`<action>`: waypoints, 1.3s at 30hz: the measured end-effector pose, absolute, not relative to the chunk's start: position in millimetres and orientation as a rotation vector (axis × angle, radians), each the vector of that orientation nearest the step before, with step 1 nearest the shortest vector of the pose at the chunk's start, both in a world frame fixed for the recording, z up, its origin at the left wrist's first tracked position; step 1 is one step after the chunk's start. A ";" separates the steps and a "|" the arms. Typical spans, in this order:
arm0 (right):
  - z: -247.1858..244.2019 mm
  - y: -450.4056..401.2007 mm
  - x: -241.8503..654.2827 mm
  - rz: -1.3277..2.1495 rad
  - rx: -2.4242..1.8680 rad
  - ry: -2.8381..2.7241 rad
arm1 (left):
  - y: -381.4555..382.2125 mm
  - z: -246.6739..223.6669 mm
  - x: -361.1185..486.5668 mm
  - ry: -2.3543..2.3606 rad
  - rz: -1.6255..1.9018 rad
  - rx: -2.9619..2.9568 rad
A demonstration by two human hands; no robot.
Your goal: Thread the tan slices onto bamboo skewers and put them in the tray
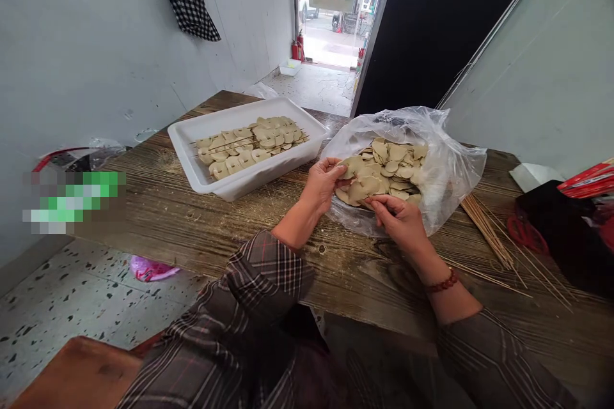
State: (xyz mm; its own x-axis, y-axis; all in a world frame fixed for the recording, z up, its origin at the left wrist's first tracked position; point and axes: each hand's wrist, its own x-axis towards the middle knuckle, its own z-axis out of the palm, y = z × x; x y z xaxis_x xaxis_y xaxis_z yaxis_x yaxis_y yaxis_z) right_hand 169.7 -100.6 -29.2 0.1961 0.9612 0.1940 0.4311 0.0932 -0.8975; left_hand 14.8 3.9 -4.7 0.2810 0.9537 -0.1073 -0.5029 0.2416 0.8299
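Observation:
My left hand (326,184) pinches thin beige round slices (354,167) between thumb and fingers, at the near left side of an open clear plastic bag (444,169). More loose slices (396,154) are heaped inside the bag. My right hand (401,222) is closed in a pinch at the lower edge of the slices, just right of my left hand. What its fingertips hold is too small to make out. To the left, a white plastic tray (196,180) contains rows of similar slices threaded on thin sticks (235,142).
Thin bamboo skewers (489,233) lie on the wooden table (182,223) right of the bag. Beyond them stand a black container (551,230) and red packets (588,179). A brown stool (81,374) is at lower left, near a pink plastic bag (151,268) on the floor.

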 end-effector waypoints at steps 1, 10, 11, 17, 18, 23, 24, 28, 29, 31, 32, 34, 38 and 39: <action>-29.9 -100.2 170.1 0.700 -1.491 -1.384 | 4.0 -4.9 14.8 0.713 1.133 0.797; -31.6 -98.0 170.1 0.843 -1.442 -1.307 | 4.3 -7.7 16.4 0.739 1.155 0.976; -30.9 -98.0 169.5 0.866 -1.440 -1.288 | 4.2 -8.4 16.8 0.733 1.150 0.989; -28.4 -97.5 168.4 0.953 -1.396 -1.171 | 1.2 -8.2 17.8 0.669 1.046 0.965; -28.1 -97.3 168.6 0.965 -1.379 -1.155 | 0.0 -7.0 17.6 0.648 1.024 0.936; -25.9 -96.9 169.5 1.016 -1.310 -1.097 | -3.9 -2.7 16.1 0.536 0.939 0.832; -25.6 -97.1 169.4 1.021 -1.301 -1.090 | -3.6 -3.1 16.0 0.523 0.933 0.837; -26.1 -98.0 168.8 1.036 -1.299 -1.080 | 0.3 -6.9 15.7 0.528 0.930 0.867; -26.5 -98.2 168.7 1.039 -1.299 -1.081 | 1.2 -7.7 15.7 0.540 0.929 0.871; -27.7 -98.1 168.8 1.043 -1.297 -1.091 | 2.0 -8.6 15.7 0.561 0.927 0.883; -28.4 -98.0 169.0 1.043 -1.296 -1.097 | 1.9 -8.6 15.7 0.565 0.931 0.889; -29.3 -97.6 169.6 1.034 -1.296 -1.106 | 1.1 -8.1 15.4 0.554 0.938 0.885; -29.2 -98.0 170.2 0.980 -1.291 -1.131 | 0.7 -8.0 14.0 0.503 0.870 0.811; -28.8 -98.4 170.0 0.962 -1.295 -1.143 | 0.8 -8.3 14.0 0.491 0.855 0.788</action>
